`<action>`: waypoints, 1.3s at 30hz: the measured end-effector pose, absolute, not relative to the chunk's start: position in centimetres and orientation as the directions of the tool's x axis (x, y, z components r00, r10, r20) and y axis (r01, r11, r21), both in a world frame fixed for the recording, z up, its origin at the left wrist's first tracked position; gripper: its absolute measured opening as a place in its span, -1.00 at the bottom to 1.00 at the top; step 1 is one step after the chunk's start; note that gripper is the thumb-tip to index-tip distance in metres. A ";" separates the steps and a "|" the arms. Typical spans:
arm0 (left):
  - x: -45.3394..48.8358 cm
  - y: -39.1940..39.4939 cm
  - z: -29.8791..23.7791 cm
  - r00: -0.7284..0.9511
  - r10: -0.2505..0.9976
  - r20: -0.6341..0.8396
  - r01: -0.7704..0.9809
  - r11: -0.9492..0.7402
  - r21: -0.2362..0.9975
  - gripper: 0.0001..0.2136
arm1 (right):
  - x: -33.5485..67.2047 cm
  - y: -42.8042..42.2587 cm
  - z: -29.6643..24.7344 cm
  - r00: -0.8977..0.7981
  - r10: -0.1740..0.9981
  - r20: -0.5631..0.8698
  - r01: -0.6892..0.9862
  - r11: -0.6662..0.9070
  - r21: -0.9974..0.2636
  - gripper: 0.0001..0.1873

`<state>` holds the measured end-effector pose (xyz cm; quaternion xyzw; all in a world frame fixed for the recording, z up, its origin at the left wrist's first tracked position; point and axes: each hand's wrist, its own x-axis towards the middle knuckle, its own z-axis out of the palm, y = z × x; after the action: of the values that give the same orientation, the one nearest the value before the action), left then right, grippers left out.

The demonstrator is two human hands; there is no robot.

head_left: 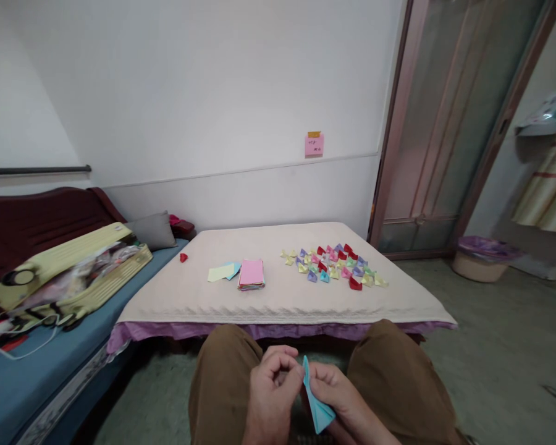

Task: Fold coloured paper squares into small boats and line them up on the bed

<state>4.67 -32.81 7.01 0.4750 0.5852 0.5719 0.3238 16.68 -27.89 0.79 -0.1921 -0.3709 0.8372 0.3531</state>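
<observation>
A folded piece of light blue paper (pixel 315 403) is held upright between my knees, its lower end fanned out in layers. My right hand (pixel 340 392) grips it from the right side, thumb pressed on the fold. My left hand (pixel 274 386) is closed, with thumb and forefinger pinched at the paper's upper left edge; the exact contact of those fingertips is partly hidden. On the table beyond lie a stack of coloured paper sheets (pixel 251 274) with pink on top, a loose pale yellow sheet (pixel 219 273) and a blue sheet (pixel 234 269) partly under it.
Many small folded paper pieces (pixel 323 277) spread over the right of the cloth-covered table (pixel 287 306). A red folded piece (pixel 183 257) lies far left. An open yellow suitcase (pixel 74 247) rests on the blue bed (pixel 74 337). A bin (pixel 479 267) stands right.
</observation>
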 end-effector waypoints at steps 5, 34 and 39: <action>4.5 -32.9 7.1 -0.335 0.921 0.197 0.279 -0.103 0.955 -0.84 | 16.7 -27.7 0.3 -0.673 0.737 -0.060 -0.457 -0.478 -0.750 -0.62; 4.5 -32.3 6.0 -0.339 0.928 0.157 0.242 -0.075 0.967 -0.89 | 16.5 -27.6 -0.6 -0.734 0.675 -0.069 -0.456 -0.566 -0.687 -0.63; 4.5 -32.0 5.6 -0.361 0.927 0.099 0.172 -0.038 0.984 -0.94 | 16.6 -27.6 -0.8 -0.720 0.688 -0.090 -0.447 -0.559 -0.698 -0.64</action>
<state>4.49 -32.04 5.58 0.4536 0.6061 0.5596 0.3373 16.55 -27.57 -0.84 -0.1798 -0.3357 0.8644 0.3284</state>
